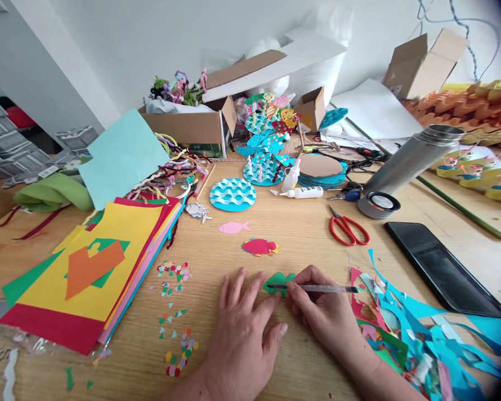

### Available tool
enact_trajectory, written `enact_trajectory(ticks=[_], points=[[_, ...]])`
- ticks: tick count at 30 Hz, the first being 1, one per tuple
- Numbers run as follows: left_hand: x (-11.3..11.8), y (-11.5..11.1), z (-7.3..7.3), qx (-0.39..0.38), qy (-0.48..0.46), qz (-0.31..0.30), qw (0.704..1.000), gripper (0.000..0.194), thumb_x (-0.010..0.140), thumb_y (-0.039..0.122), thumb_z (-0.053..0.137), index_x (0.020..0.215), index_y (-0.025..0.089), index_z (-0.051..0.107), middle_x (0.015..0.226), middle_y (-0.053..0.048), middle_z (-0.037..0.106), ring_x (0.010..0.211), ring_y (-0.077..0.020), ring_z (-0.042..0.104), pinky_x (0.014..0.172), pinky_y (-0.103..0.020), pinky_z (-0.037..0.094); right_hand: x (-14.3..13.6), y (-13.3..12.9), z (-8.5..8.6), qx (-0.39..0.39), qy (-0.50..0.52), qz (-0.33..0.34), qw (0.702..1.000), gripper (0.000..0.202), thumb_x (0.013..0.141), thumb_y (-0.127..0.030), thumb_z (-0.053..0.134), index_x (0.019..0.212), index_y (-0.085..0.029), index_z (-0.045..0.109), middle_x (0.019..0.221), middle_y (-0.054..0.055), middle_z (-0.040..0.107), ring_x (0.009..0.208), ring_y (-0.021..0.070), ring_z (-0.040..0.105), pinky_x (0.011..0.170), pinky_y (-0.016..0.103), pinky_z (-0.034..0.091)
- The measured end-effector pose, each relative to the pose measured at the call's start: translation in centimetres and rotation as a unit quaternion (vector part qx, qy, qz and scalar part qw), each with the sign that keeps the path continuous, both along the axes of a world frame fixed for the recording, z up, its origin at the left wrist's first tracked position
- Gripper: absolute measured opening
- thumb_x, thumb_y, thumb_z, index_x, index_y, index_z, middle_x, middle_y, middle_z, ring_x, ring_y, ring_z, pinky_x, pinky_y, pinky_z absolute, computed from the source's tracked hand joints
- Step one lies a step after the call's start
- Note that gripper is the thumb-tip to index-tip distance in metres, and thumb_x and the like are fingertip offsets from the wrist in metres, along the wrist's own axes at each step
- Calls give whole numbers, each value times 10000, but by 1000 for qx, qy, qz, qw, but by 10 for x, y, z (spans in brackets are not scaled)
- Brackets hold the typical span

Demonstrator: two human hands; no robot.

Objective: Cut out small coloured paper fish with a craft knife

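A green paper fish cutout (276,278) lies flat on the wooden table between my hands. My right hand (323,309) grips a slim pen (332,288), its tip touching the left part of the green fish. Spread flat on the tabletop, my left hand (248,323) has its fingertips beside the fish's left edge. Just beyond are a red paper fish (259,247) with yellow edges, a pink paper fish (234,227) and a patterned grey fish (197,210). Small paper dots and triangles (173,314) lie to the left of my left hand.
Coloured paper sheets (129,223) are stacked at left. Red-handled scissors (347,227), a phone (445,267) and blue paper scraps (426,328) lie at right. A steel flask (413,159), glue bottles (303,192), a wavy blue disc (232,195) and a cardboard box (183,123) stand farther back.
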State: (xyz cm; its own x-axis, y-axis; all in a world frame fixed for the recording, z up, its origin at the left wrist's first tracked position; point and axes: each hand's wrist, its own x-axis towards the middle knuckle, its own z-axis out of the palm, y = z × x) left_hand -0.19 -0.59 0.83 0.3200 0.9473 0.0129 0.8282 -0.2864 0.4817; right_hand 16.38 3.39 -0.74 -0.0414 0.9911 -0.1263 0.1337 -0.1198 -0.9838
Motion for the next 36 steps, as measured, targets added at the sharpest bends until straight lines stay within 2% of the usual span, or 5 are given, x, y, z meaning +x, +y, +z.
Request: enact_trajectory(ticks=[7, 18, 25, 36], points=[[0, -1, 1, -14, 0, 1, 1000, 362, 963, 437, 483, 1303, 345, 569, 1523, 37, 374, 1433, -300, 227, 1161, -588, 198, 1, 1, 0, -7, -4, 6, 1000, 331, 817, -479, 683, 706, -219, 512, 507, -56, 518, 395, 92, 423, 377, 211, 320], [-1, 1, 2, -12, -2, 1, 1000, 363, 962, 428, 484, 1310, 355, 558, 1522, 41, 375, 1434, -299, 225, 1156, -594, 204, 1, 1, 1, -4, -16, 8, 1000, 332, 814, -479, 682, 700, -216, 514, 501, -56, 515, 390, 92, 420, 377, 213, 317], [0, 0, 1, -7, -1, -1, 1000, 359, 955, 401, 502, 1302, 336, 570, 1519, 34, 380, 1428, -308, 237, 1155, -594, 213, 0, 0, 0, -1, -15, 3, 1000, 376, 834, -550, 631, 704, -218, 510, 500, -49, 510, 391, 96, 422, 374, 215, 322], [0, 0, 2, -9, 0, 4, 1000, 358, 960, 423, 495, 1304, 351, 565, 1518, 45, 380, 1427, -305, 239, 1158, -589, 205, 0, 0, 0, 2, -19, 1, 1000, 344, 836, -509, 642, 707, -215, 520, 499, -54, 514, 389, 92, 416, 375, 213, 312]])
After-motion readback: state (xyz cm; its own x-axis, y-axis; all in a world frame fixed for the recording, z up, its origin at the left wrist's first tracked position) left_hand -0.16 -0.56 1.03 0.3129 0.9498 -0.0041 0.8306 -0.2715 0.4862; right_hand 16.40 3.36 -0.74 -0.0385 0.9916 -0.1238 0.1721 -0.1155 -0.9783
